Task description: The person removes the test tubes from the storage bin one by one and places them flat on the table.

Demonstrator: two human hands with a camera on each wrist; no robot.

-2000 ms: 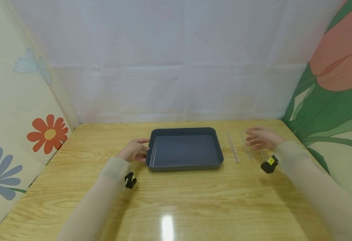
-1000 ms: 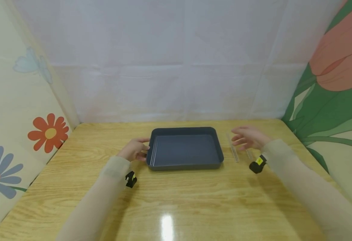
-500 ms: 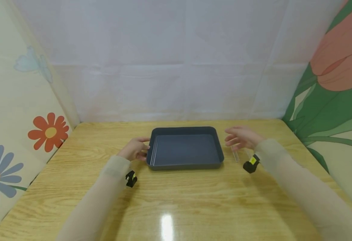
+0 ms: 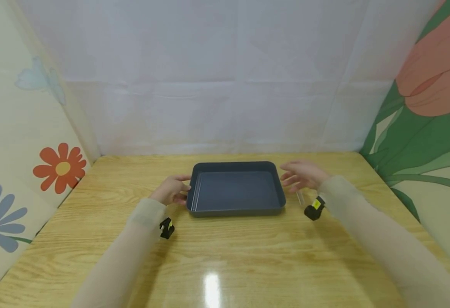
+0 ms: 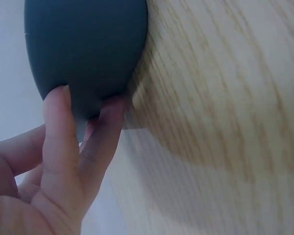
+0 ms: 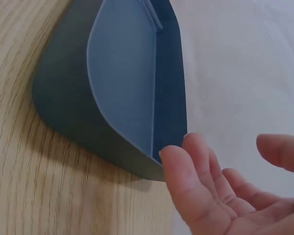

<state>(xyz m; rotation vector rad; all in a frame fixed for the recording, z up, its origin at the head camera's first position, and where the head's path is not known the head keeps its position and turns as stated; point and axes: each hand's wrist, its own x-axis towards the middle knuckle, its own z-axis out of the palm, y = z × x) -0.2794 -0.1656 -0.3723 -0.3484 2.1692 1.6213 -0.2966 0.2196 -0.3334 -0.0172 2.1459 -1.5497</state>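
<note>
A dark blue-grey rectangular tray (image 4: 237, 191) lies on the wooden table between both hands. My left hand (image 4: 170, 190) is at its left end, outside the wall. The left wrist view shows its fingertips touching the tray's outer wall (image 5: 88, 54). My right hand (image 4: 303, 174) hovers by the right end, fingers loosely bent and holding nothing. In the right wrist view its fingertips are right at the tray's corner (image 6: 122, 73). Thin clear tubes (image 4: 196, 194) lie along the left inside of the tray. Another clear tube (image 4: 300, 197) shows below the right hand, partly hidden by it.
The wooden table (image 4: 225, 244) extends in front of the tray and to both sides. A white cloth (image 4: 209, 85) hangs behind it. Flower-printed panels (image 4: 433, 128) stand left and right. A small black device (image 4: 315, 208) hangs from each wrist.
My right hand has moved left, from above the clear tubes on the table to the tray's right end. The left hand and the tray have stayed in place.
</note>
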